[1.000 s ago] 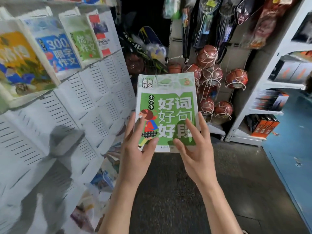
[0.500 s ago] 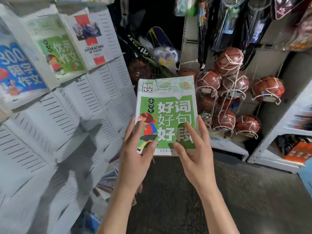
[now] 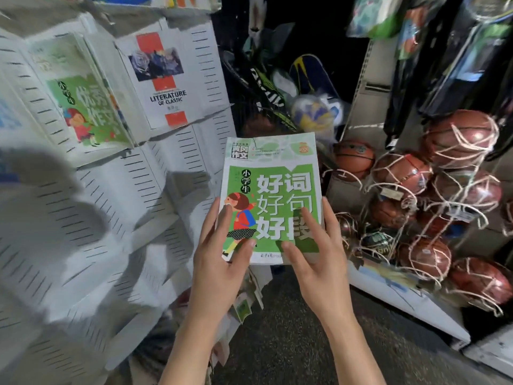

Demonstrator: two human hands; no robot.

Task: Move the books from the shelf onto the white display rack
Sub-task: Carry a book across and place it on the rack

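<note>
A green-and-white book with large white Chinese characters and a cartoon girl is held upright in front of me. My left hand grips its lower left corner, thumb on the cover. My right hand grips the lower right corner, thumb and a finger on the cover. The white display rack with slotted panels fills the left. On its upper tier stand a green book and a white "Literature of Classic" book.
Netted basketballs hang and pile at the right by a white shelf. Racket bags hang above them. More balls and bags sit behind the book. Dark floor lies below. Papers stick out at the rack's foot.
The view has swung left and closer to the rack: the rack's books and the basketballs have shifted right in view. Both hands keep the same hold on the book.
</note>
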